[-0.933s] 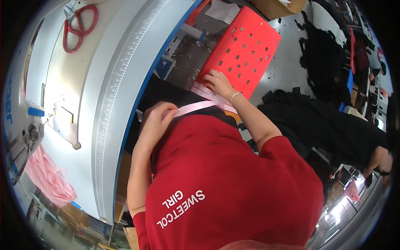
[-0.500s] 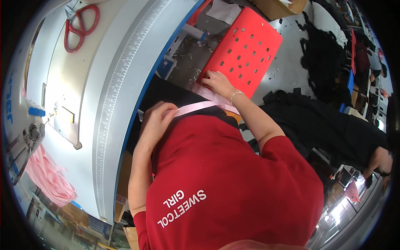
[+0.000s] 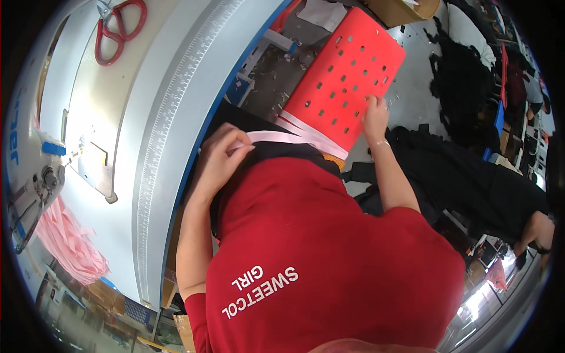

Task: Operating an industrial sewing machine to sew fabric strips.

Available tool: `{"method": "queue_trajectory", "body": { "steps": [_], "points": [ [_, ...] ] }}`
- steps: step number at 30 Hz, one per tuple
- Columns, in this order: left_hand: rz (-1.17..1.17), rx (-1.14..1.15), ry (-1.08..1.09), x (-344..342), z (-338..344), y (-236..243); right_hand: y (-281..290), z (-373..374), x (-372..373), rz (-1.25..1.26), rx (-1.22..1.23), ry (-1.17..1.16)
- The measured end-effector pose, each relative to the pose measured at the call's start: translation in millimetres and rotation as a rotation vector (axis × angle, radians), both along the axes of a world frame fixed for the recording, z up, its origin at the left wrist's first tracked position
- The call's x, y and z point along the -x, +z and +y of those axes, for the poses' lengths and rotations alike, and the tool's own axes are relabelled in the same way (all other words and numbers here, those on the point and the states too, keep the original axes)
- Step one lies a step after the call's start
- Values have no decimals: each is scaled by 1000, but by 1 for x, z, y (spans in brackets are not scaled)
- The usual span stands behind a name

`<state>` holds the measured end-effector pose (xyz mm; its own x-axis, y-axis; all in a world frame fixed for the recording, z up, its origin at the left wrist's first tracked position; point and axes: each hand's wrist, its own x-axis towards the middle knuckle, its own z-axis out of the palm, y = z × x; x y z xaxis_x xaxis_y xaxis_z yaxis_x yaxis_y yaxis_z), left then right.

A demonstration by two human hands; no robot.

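Observation:
My left hand [image 3: 226,147] is closed in a pinch on one end of a pale pink fabric strip [image 3: 276,136], above my dark-clad lap. From there the strip runs rightward to the near corner of a red perforated plastic stool [image 3: 347,73]. It doubles back there, with a second length along the stool's near edge. Over the stool's right side is my right hand [image 3: 375,115], its fingers bent together. Whether it grips the stool's edge or anything small is hidden.
At left stands a sewing machine [image 3: 35,153] on a pale table with a ruler strip [image 3: 159,147]. Red-handled scissors [image 3: 120,32] and a pink strip bundle [image 3: 70,241] lie on it. Black fabric [image 3: 447,170] is heaped at right, near another person's arm [image 3: 535,232].
My right hand has left the strip by the stool's near left corner and moved right across the stool. My left hand keeps its pinch, nearly in place.

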<state>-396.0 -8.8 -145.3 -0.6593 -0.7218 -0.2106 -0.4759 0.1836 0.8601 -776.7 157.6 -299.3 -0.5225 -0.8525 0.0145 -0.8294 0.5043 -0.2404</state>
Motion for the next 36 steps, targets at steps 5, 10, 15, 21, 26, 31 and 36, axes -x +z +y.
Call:
{"method": "queue_trajectory", "body": {
  "steps": [5,10,15,21,26,31,36],
  "points": [
    [254,245,-47,33,-19,-19,45,6,-85,-614,63,469],
    [264,621,-70,59,-43,-51,-21,24,-93,-601,-75,512],
    [-66,496,136,-14,-13,-50,-21,13,-101,-926,-386,125],
    [377,153,-123,-65,58,-16,-105,46,-42,-422,-269,651],
    [298,51,0,-158,83,94,-45,22,-61,-347,-218,765],
    [-95,531,942,-313,68,136,41,-64,-101,-305,3,815],
    [-466,926,1295,-436,24,123,132,-137,-179,-231,254,1140]
  ]
}}
